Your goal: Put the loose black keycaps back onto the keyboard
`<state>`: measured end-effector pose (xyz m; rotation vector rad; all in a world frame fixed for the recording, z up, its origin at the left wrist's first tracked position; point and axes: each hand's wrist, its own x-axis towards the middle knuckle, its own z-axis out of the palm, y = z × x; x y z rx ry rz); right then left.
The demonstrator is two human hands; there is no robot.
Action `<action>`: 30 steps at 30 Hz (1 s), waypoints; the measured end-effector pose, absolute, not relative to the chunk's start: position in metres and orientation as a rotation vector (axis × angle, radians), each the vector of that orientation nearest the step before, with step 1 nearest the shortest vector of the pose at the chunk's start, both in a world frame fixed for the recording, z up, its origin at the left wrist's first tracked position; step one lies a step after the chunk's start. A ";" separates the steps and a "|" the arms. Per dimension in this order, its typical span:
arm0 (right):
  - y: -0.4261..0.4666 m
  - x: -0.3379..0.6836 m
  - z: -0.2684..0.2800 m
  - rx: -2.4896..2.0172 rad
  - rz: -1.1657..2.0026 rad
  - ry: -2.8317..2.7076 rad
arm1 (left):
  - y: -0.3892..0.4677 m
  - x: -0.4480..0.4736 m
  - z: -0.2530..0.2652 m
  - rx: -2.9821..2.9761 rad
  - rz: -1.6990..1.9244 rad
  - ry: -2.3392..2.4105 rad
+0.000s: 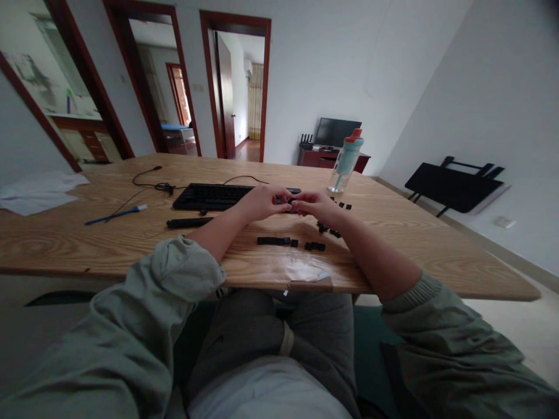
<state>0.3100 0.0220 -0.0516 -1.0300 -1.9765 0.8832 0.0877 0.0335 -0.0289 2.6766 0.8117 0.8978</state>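
Note:
My left hand [265,202] and my right hand [318,206] meet at the right end of a black keyboard [212,196]. Between their pinched fingertips is a small black piece that looks like a keycap [292,201]; its details are too small to see. The hands cover part of the keyboard's right side. Loose black keycaps [315,247] lie on the table in front of me, beside a long spacebar-like key [271,241]. More keycaps [334,233] sit under and beyond my right wrist. A black strip [188,223] lies near my left forearm.
On the wooden table [437,256] a blue brush [116,215] and white paper [39,192] lie at the left. A coiled cable [163,187] runs behind the keyboard. A water bottle [346,162] with a red lid stands upright at the back right. Clear tape [308,272] covers the front edge.

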 end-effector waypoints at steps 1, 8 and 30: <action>0.021 0.310 -0.052 -1.042 0.886 -1.979 | 0.034 0.088 -0.029 2.688 0.897 0.812; 0.019 0.309 -0.053 -1.042 0.906 -2.037 | 0.035 0.086 -0.031 2.704 0.787 0.831; 0.017 0.303 -0.064 -1.254 0.518 -2.271 | 0.048 0.070 -0.040 2.675 0.363 1.037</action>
